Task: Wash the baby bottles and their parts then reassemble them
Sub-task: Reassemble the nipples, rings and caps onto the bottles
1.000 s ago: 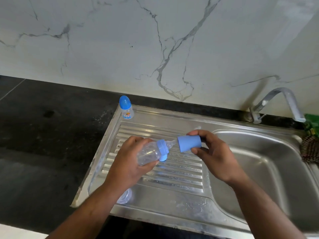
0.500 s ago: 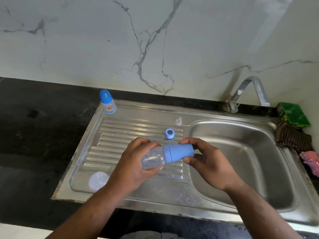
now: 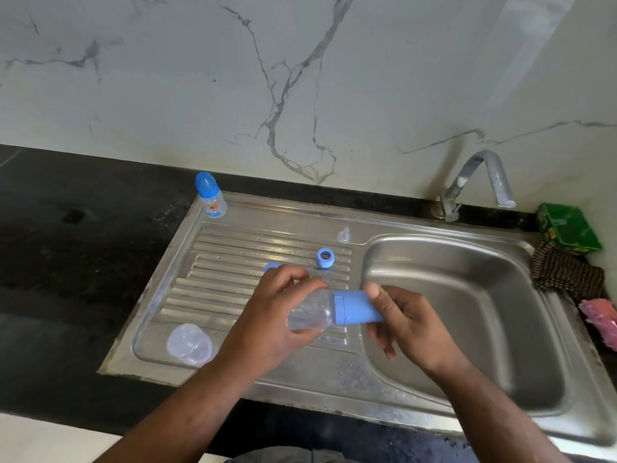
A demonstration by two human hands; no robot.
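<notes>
At centre, over the ribbed steel drainboard (image 3: 213, 282), my left hand (image 3: 273, 315) wraps the clear plastic baby bottle (image 3: 309, 312), held sideways. My right hand (image 3: 407, 325) pinches the blue cylindrical cap (image 3: 357, 307) seated on its neck. I judge this bottle nearly reassembled. At eleven o'clock a small blue-capped bottle (image 3: 210, 200) stands finished. A blue screw ring (image 3: 325, 257) and clear teat (image 3: 344, 234) at one o'clock, and a clear plastic dome (image 3: 190, 344) at eight o'clock, lie loose.

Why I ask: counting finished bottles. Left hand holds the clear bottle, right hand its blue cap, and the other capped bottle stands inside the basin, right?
No. The head view shows the other capped bottle on the drainboard's far left corner, not in the basin. Left hand on clear bottle, right hand on blue cap: correct.
</notes>
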